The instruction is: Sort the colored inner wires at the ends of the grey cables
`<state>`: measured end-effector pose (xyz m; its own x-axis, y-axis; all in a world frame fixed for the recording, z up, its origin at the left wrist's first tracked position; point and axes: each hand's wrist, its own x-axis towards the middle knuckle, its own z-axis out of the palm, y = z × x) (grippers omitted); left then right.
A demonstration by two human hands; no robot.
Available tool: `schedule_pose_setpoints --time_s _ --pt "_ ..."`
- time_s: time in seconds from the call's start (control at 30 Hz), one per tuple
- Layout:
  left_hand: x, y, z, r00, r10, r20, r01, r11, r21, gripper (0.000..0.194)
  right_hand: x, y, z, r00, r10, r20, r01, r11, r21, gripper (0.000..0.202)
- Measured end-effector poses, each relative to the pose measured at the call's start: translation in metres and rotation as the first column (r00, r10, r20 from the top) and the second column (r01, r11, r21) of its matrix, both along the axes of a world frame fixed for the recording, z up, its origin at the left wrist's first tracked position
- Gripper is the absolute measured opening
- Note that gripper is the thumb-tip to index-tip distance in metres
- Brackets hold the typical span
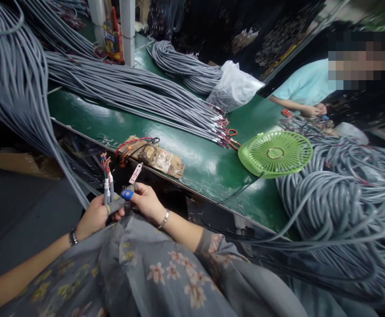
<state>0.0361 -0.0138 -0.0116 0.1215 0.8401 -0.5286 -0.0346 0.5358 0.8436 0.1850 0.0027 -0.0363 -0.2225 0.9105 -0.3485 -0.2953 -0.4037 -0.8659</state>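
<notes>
My left hand [95,216] is closed around two grey cables [107,193], whose ends stand upright above the fingers. White bands circle the cable ends, and thin coloured wires [105,163] fan out at the top. Grey wrapping covers a finger of this hand. My right hand [149,203] is pinched close beside it, with a blue cover [127,194] on the thumb. What its fingertips hold is too small to make out. A small pale pink tag [135,173] shows just above the right fingers; whether they touch it I cannot tell.
A green table [192,163] carries long grey cable bundles [139,97], a taped cardboard block [162,159], a green fan [274,153] and a plastic bag [233,88]. Coiled cables [331,207] heap at right. Across the table, a co-worker in a light blue shirt [306,83] handles wires.
</notes>
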Motion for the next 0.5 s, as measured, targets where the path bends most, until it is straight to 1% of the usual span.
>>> schedule_pose_setpoints --time_s 0.1,0.2,0.27,0.33,0.43,0.5 --pt "-0.0009 -0.0007 -0.0036 1.0 0.018 -0.003 -0.018 1.0 0.025 0.03 -0.0031 -0.0032 -0.0028 0.998 -0.044 -0.047 0.041 0.996 -0.073 0.05" --pt "-0.0013 -0.0014 -0.0065 0.999 0.032 0.003 -0.032 0.999 0.022 0.029 -0.0056 -0.004 -0.0054 0.994 -0.051 -0.1 0.036 0.989 -0.142 0.053" --pt "-0.0012 -0.002 -0.0067 0.999 0.047 0.014 -0.047 0.999 0.015 0.028 -0.0057 -0.0034 -0.0056 0.992 -0.046 -0.117 0.027 0.986 -0.162 0.053" --pt "-0.0008 -0.0024 -0.0052 0.997 0.067 0.029 -0.067 0.998 0.016 0.029 -0.0042 -0.0027 -0.0046 0.992 -0.014 -0.124 -0.005 0.988 -0.155 0.053" --pt "0.0001 -0.0023 -0.0018 0.994 0.102 0.045 -0.103 0.994 0.023 0.031 -0.0006 -0.0024 -0.0026 0.992 0.054 -0.115 -0.065 0.993 -0.102 0.053" --pt "0.0006 -0.002 -0.0003 0.992 0.116 0.052 -0.118 0.993 0.025 0.03 0.0013 -0.0024 -0.0019 0.994 0.061 -0.091 -0.067 0.995 -0.069 0.053"
